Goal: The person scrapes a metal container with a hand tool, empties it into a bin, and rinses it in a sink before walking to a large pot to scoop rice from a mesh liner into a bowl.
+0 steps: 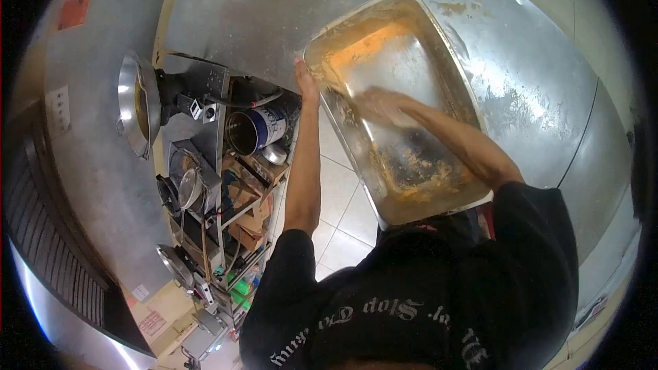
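Wok (130, 99) first, over on the left, shiny dished metal with something yellowish-brown inside. Then a round-bowled, long-handled ladle or strainer (190, 190) (too small to tell which), then a blue-and-white can (255, 130), mouth facing left in the view, with brown cardboard (255, 209) below. Next along, left hand (307, 83), pretty clearly closed around the left rim of a big rectangular pan (411, 72). Right in front of the torso, partly over a steel surface (541, 41), left edge out past pale, square floor tiles (340, 195). Deep, rounded corners, thin flat rim, bright bare metal mid-base and duller up the walls. Inside the pan, right hand (385, 106), badly blurred, down near the left wall; can't tell if wide, narrow, or gripping a rag or scraper. Looks like mid-scrub to me, working orange-brown residue (415, 168) off the inside. Plenty left, though: smooth, paint-like film toward the far end, flaky and patchy crust toward the near end. Would call for a steady rim hold and extra pressure on that crusty stuff, minding any slipping. Off to the right, more smooth steel, with wet-looking streaks and a tan smear (454, 9) up top.
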A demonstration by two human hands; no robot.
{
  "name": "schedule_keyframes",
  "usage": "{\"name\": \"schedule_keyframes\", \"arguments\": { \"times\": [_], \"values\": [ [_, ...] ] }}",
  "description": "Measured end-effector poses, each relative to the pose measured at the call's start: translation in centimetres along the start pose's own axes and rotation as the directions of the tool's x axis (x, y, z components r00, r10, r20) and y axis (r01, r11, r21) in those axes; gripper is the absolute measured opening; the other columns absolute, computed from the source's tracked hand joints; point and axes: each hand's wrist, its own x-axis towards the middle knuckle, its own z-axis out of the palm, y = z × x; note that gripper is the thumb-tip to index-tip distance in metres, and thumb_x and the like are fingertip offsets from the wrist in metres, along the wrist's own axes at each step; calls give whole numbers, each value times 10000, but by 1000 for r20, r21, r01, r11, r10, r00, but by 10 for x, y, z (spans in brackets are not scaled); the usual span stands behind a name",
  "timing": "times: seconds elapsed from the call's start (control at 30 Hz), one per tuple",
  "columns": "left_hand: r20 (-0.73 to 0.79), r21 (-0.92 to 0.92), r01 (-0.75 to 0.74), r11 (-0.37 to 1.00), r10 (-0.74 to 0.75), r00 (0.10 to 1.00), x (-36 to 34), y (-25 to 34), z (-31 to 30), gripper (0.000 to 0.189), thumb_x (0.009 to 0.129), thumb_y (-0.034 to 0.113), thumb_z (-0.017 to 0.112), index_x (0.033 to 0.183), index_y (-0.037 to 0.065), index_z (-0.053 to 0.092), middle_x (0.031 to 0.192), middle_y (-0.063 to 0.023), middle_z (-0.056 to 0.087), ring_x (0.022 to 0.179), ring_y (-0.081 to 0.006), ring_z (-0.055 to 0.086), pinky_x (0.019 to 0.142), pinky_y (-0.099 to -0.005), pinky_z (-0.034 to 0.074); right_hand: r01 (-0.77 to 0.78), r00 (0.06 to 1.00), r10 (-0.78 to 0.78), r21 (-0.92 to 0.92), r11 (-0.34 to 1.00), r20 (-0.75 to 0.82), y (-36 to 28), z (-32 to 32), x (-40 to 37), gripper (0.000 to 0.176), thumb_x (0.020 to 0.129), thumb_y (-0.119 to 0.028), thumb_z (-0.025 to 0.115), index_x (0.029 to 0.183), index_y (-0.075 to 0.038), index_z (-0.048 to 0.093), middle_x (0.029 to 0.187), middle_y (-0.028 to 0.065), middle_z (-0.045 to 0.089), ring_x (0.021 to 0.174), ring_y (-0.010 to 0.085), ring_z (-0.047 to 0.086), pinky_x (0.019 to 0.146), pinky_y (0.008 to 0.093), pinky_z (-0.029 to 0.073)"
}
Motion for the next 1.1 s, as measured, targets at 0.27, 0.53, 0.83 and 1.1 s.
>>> {"name": "schedule_keyframes", "arguments": {
  "times": [0.27, 0.53, 0.83, 1.1],
  "values": [
    [-74, -141, 238, 961, -250, 965, -31, 16, 35, 516, 927, 386, 255, 946, -50, 531, 879, -98, 566, 797, -180, 515, 750, -302, 402, -316, 946, 271, 317, 894, 178, -22, -63, -16, 347, 826, -276, 460, 1031, -4, 526, 867, 193, 585, 724, 274, 573, 686, 335, 467],
    [14, -266, 281, 922, -288, 958, -32, 39, 37, 505, 929, 356, 253, 959, -61, 535, 957, -128, 562, 853, -196, 518, 796, -301, 391, -270, 958, 235, 241, 932, 163, 11, -57, 4, 369, 851, -413, 466, 696, -85, 535, 521, -9, 401, 451, 124, 380, 421, 295, 318],
    [-39, -236, 215, 947, -231, 972, -37, 37, 36, 514, 932, 367, 238, 928, -42, 550, 911, -98, 570, 804, -173, 523, 747, -290, 407, -453, 870, 470, 618, 643, 148, 4, -39, 14, 275, 843, -358, 496, 815, -85, 519, 591, -12, 414, 510, 105, 376, 425, 273, 275],
    [-118, -46, 171, 984, -175, 977, -36, 34, 33, 267, 864, 163, 487, 1035, -41, 480, 982, -80, 545, 875, -156, 504, 759, -286, 404, -372, 928, 295, 561, 739, 226, -5, -42, -46, 322, 830, -368, 496, 893, -53, 518, 699, 61, 523, 630, 160, 479, 531, 268, 374]
  ]
}}
